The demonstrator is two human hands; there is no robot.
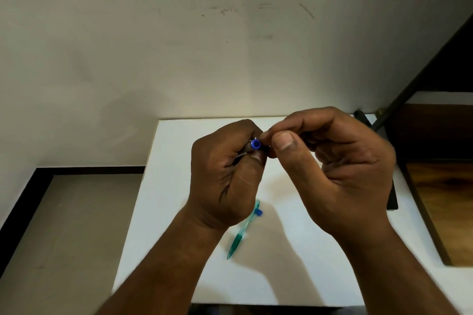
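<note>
**Blue-ended pen part being worked between both hands**

Blue plastic is showing at the end of a slim pen part (pixel 255 144), which is being held up above the white surface (pixel 166 212), at its far middle. The left hand (pixel 227 174) is clenching around the part's body, fingers curled tight and the thumb pressing beneath the blue end. The right hand (pixel 340 169) is coming in from the other side, thumb and forefinger pinching right at that end and the other fingers curling loosely behind.

The part is looking light, stiff and smooth, so it is probably prone to rolling or slipping between fingertips. Gripping the body in a full fist, as the left hand is doing, and working only the end with a fingertip pinch seems the sound hold. Anything fitted inside is likely tiny and easy to drop.

A teal barrel (pixel 242 231) is lying slantwise on the surface below the left wrist, with a small blue piece (pixel 258 212) touching its upper end.

Most of the held part is hiding inside the left fist; only a thin grey sliver is poking out near the thumb. Whether the right fingertips are nipping the blue end itself or some loose bit beside it is too small to tell. A dark object (pixel 393 202) is being mostly covered by the right hand.
</note>
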